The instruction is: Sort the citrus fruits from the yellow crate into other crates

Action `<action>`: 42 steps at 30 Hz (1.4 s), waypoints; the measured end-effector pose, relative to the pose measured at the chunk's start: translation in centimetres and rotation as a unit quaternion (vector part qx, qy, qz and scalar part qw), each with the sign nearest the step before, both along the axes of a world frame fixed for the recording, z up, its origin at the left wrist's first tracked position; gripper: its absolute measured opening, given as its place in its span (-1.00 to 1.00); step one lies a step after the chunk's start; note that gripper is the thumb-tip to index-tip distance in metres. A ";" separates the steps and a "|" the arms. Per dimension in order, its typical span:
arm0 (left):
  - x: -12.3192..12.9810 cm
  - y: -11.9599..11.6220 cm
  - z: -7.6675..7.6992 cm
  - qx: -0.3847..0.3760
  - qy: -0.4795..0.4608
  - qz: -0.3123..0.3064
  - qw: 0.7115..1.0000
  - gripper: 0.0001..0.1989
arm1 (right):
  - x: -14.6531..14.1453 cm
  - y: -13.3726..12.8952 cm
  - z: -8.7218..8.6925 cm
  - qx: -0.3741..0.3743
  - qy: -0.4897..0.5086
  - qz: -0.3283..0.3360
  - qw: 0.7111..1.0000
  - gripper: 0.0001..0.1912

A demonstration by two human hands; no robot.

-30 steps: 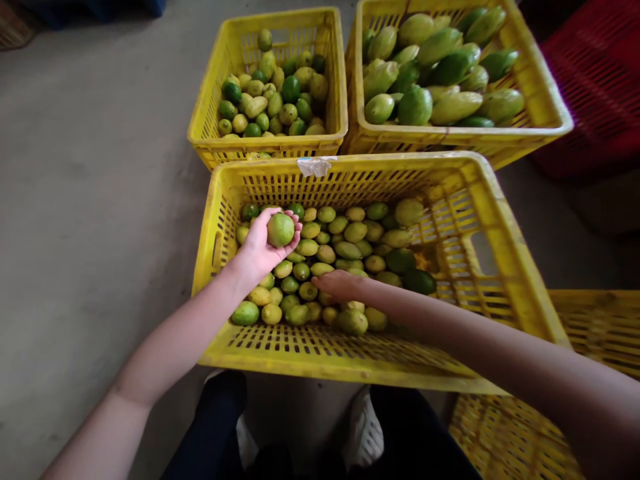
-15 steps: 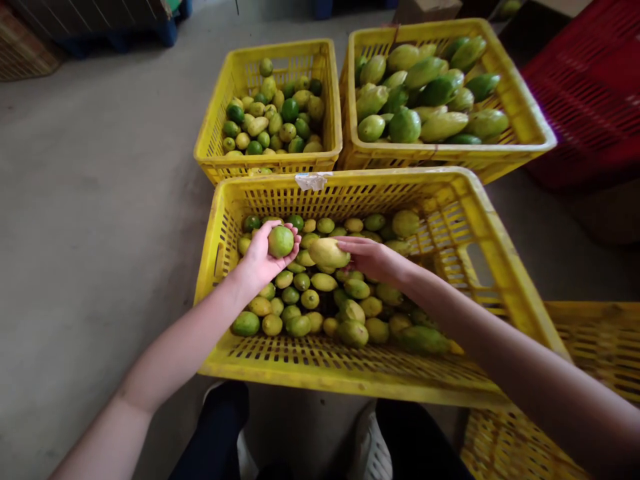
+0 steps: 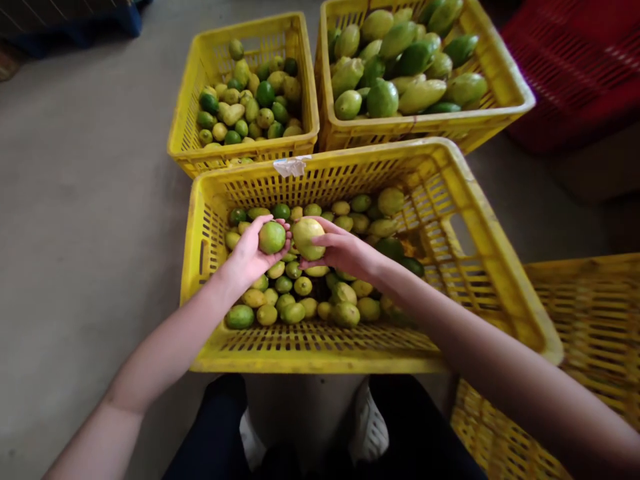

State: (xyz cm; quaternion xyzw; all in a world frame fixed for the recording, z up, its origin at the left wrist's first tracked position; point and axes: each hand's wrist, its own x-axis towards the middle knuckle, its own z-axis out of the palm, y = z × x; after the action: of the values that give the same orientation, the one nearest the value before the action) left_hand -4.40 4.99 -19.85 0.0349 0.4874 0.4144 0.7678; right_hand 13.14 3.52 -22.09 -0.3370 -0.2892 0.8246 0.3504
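Note:
A round green lemon [image 3: 273, 237] rests in my left hand [image 3: 251, 251], its fingers curled around the far side. Close beside it, my right hand [image 3: 345, 251] grips a larger pale yellow lemon [image 3: 307, 239], with the thumb side hidden in part. Both hands are held above the near yellow crate [image 3: 320, 357]. Below them lie many yellow and green lemons [image 3: 345, 315], heaped mostly toward the crate's left and middle.
Behind stand a yellow crate of small lemons [image 3: 175, 133] and another of large, long green fruit [image 3: 520, 103]. A red crate [image 3: 565, 73] is at the far right. More yellow crates [image 3: 590, 307] sit low on the right. Grey floor [image 3: 90, 167] spreads to the left.
My right hand has turned the pale yellow lemon from lying sideways to end-on and brought it nearer the left hand. The view has shifted, so the crates appear higher and further left.

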 end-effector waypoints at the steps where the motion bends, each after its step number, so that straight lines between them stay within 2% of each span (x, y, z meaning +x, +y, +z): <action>1: 0.0 0.0 0.0 0.001 -0.004 -0.010 1.000 -0.85 | -0.1 -0.1 0.0 0.002 -0.011 -0.002 1.000 -0.61; 4: 0.1 -0.2 0.1 0.006 -0.016 -0.027 0.999 -0.85 | -0.4 -0.4 0.0 0.026 -0.061 -0.016 0.998 -0.70; 9: 0.2 -0.4 0.4 0.019 -0.021 -0.014 0.999 -0.78 | -0.2 -0.2 -0.2 0.067 -0.125 -0.070 0.987 -0.80; 13: 0.2 -0.4 0.3 0.009 -0.013 -0.056 0.998 -0.70 | -0.1 0.0 -0.5 0.051 -0.141 -0.101 0.984 -0.80; 17: 0.0 -0.3 0.4 -0.010 -0.033 -0.115 0.993 -0.58 | 0.0 0.0 -0.4 -0.003 -0.098 -0.113 0.989 -0.82; 19: -0.1 -0.2 0.6 -0.006 -0.041 -0.111 0.993 -0.59 | 0.1 0.1 -0.1 -0.048 -0.056 -0.111 0.991 -0.84; 21: -0.3 -0.2 0.8 -0.003 -0.056 -0.095 0.994 -0.61 | 0.4 0.1 0.1 -0.062 -0.013 -0.118 0.991 -0.85; 26: -0.6 -0.4 1.2 -0.003 -0.101 -0.044 0.994 -0.68 | 1.1 0.2 -0.1 -0.016 0.021 -0.124 0.992 -0.70; 31: -0.4 -0.5 1.2 0.015 -0.120 0.010 0.993 -0.82 | 0.8 0.2 -0.5 -0.026 0.000 -0.087 0.996 -0.89; 35: -0.4 -0.4 0.7 -0.004 -0.139 -0.023 0.990 -0.91 | 0.4 0.2 -0.3 -0.054 -0.041 -0.077 0.995 -0.89; 42: 0.0 -0.6 0.3 0.017 -0.091 -0.089 0.992 -0.80 | 0.5 0.5 -0.4 -0.074 -0.052 -0.090 0.992 -0.93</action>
State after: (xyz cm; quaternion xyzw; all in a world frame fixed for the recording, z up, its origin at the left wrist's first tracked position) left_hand -4.43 4.35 -19.54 0.0529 0.4030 0.3543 0.8422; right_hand 13.69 4.03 -22.46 -0.4294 -0.2132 0.7901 0.3819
